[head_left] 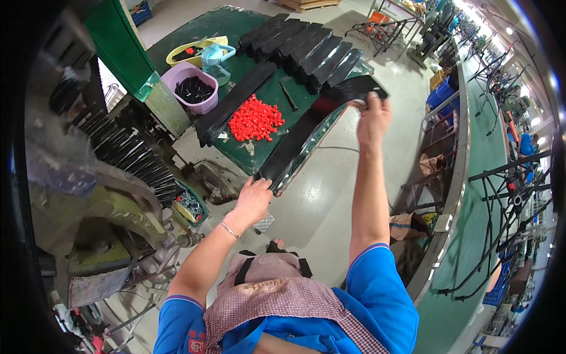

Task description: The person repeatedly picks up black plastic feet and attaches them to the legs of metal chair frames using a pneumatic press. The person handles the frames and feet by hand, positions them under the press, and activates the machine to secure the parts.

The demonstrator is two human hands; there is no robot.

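A long black strip of flat, flexible material (290, 147) runs along the right edge of the green table. My left hand (253, 202) is closed on its near end at the table's front corner. Out past the table's right side, my right hand (374, 120) grips the far end, which is raised and bent over; it is slightly blurred. Left of the strip lies a pile of small red plastic pieces (254, 120). Beside that pile rests a stack of similar black strips (236, 103). A slim dark tool (288, 96) lies between the pile and the strip.
More black strip bundles (300, 47) cover the table's (194, 28) far side. A purple tub (207, 106) of small black parts and a yellow basin (174, 54) with a blue container (216, 54) stand left. Machinery (94, 218) is close on my left; a long green bench (480, 236) runs right.
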